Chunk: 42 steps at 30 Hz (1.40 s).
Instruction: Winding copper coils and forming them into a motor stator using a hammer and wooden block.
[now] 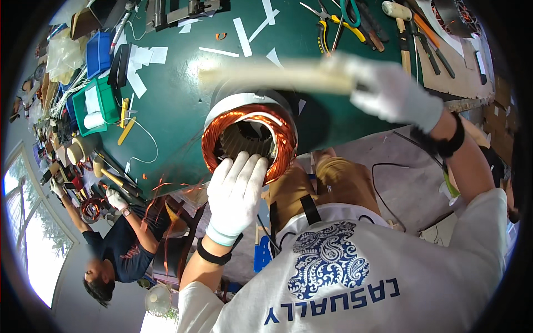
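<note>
A motor stator with a thick ring of copper winding point(211, 145) sits at the table's near edge, its round bore facing me. A pale ring-shaped metal housing point(244, 101) shows behind the winding. My left hand point(237, 186), in a white glove, lies on the lower part of the winding. Its fingers are stretched out side by side, with the tips over the bore's lower rim. Above the stator, my gloved right hand point(388, 91) is closed round one end of a long pale stick point(277, 76). Motion smears the stick, so its exact kind is unclear.
Pliers point(327, 28), a mallet point(401, 28) and other hand tools lie at the far right. White paper strips point(242, 38) are scattered beyond the stator. A green bin point(94, 105) and blue bin point(99, 54) stand left. Another person point(130, 244) works at lower left.
</note>
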### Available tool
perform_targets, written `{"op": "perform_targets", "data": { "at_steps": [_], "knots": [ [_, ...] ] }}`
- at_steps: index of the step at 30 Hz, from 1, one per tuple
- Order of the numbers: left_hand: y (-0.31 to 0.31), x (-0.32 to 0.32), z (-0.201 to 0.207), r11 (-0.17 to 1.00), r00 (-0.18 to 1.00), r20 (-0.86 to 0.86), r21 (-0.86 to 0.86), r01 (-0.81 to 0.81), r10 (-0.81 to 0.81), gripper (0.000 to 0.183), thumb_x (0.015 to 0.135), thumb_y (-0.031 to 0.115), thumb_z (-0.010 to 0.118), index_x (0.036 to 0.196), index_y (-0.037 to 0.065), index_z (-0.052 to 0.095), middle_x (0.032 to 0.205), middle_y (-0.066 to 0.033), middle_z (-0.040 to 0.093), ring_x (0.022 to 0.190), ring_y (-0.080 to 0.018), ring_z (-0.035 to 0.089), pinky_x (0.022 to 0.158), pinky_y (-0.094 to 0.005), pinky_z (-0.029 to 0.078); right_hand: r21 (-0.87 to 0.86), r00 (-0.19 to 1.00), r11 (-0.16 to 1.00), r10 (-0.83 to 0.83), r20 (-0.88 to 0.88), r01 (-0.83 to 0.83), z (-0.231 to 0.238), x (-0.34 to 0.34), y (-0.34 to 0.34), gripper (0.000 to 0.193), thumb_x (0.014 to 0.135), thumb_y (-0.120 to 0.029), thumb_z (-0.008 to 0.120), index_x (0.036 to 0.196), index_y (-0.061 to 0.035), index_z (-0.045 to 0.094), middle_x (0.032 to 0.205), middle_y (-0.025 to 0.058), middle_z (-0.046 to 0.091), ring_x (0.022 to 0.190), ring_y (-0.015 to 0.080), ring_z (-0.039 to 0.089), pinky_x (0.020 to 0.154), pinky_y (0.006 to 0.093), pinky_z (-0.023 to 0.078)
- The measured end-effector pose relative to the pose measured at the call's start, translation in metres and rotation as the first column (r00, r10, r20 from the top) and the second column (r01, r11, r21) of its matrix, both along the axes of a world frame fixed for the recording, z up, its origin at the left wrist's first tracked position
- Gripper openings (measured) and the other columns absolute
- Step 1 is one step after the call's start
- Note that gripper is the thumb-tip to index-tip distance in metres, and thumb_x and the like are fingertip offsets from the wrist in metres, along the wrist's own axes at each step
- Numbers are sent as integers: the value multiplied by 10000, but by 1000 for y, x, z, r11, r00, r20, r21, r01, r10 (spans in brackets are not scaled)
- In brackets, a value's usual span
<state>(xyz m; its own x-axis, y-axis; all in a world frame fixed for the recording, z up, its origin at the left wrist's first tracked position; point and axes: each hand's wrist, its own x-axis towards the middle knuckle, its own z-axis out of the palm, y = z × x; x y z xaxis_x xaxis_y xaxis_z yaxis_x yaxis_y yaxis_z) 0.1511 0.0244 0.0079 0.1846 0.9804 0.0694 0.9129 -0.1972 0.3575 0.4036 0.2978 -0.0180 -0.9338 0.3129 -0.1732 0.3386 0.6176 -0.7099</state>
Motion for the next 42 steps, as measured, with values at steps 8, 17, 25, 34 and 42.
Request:
{"op": "perform_targets", "data": {
  "at_steps": [8,17,25,34,42],
  "knots": [
    [10,15,5,993,998,20,-105,-51,53,605,693,110,826,1243,-41,625,1170,-177,701,1122,-346,659,963,-512,471,185,974,957,228,-2,-223,11,-22,14,576,921,-157,684,1482,-183,555,1068,187,689,891,243,701,835,360,562],
    [-2,0,4,995,1000,23,-97,19,-17,597,774,238,806,1284,-17,632,1198,-162,709,1113,-333,681,984,-462,493,387,958,920,157,-240,-54,15,-33,-10,543,935,-150,645,1470,-156,559,1255,166,699,1040,270,713,890,352,560],
    [24,45,2,964,976,65,-180,-195,209,602,708,168,857,1218,-53,627,1100,-202,712,1003,-342,687,920,-454,495,-341,976,915,-211,45,214,9,15,-67,637,967,-81,629,1561,-122,405,1324,98,662,1098,202,677,975,320,531],
    [72,20,77,854,909,41,329,-403,414,783,577,104,862,1319,26,625,1309,-239,615,1204,-483,561,1014,-556,457,-826,803,202,-439,404,527,149,5,-28,990,815,-85,705,1655,-110,181,747,90,600,458,130,535,428,257,465],
    [119,43,93,911,917,350,285,-299,191,487,684,228,866,1084,64,642,927,-125,631,888,-353,609,785,-472,490,-552,607,637,-747,-271,538,108,62,-19,652,1010,-361,630,1502,4,409,1424,244,556,1245,358,611,1073,471,506]
  ]
}}
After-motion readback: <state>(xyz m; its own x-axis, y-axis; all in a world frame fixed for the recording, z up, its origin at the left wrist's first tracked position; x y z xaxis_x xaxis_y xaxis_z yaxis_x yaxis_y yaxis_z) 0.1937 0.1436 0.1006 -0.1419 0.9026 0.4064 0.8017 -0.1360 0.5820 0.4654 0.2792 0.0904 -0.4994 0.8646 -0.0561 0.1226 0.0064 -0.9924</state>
